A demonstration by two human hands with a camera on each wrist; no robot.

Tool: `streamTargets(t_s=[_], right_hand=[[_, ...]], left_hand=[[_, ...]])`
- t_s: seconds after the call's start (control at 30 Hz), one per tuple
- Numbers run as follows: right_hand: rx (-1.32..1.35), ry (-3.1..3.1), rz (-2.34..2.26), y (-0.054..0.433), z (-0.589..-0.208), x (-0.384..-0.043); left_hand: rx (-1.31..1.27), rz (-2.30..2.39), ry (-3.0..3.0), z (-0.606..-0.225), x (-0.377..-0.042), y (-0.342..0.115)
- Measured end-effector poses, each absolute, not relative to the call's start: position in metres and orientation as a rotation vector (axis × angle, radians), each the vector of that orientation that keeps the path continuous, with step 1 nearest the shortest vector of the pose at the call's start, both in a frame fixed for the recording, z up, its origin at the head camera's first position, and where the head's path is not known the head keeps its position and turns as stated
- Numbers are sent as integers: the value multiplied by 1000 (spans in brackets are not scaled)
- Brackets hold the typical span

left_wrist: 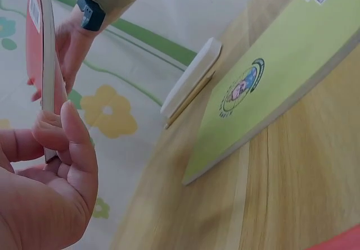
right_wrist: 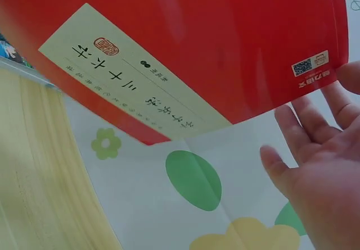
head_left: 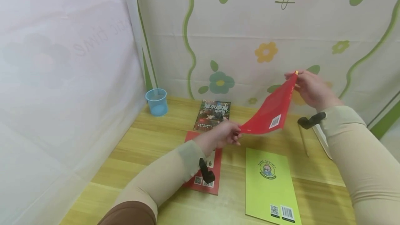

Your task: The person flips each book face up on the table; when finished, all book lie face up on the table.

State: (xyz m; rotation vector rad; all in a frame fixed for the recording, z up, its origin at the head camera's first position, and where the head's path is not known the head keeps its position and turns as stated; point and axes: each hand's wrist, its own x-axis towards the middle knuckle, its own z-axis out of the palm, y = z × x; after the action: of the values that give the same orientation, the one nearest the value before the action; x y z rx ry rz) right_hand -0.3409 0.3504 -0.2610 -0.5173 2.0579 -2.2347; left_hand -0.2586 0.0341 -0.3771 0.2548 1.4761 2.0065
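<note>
Held in the air above the table is a red book point(head_left: 270, 108), tilted, with a barcode on its back cover. My left hand point(head_left: 227, 134) pinches its lower left corner; in the left wrist view the thumb and fingers point(left_wrist: 70, 143) close on the book's edge. At the upper right corner my right hand point(head_left: 314, 88) grips the book between thumb and fingers. The right wrist view shows its front cover point(right_wrist: 219, 53) with a pale title strip point(right_wrist: 135, 73). Below lies a yellow-green book point(head_left: 270, 186). Another red book point(head_left: 203, 186) lies partly hidden under my left forearm.
A dark illustrated book point(head_left: 214, 112) lies near the back wall, and a blue cup point(head_left: 157, 103) stands in the back left corner. To the right are a pencil point(head_left: 303, 141) and a white object point(head_left: 323, 141), partly hidden by my right arm. Printed cloth hangs behind.
</note>
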Motion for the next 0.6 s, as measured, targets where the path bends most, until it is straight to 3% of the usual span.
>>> streamTargets(t_s=[0.37, 0.6], right_hand=[[-705, 1792, -2308, 349, -263, -340], [-650, 1738, -2408, 345, -267, -338]], left_hand=[[302, 1970, 1356, -377, -251, 42], [321, 1891, 1337, -380, -250, 43]])
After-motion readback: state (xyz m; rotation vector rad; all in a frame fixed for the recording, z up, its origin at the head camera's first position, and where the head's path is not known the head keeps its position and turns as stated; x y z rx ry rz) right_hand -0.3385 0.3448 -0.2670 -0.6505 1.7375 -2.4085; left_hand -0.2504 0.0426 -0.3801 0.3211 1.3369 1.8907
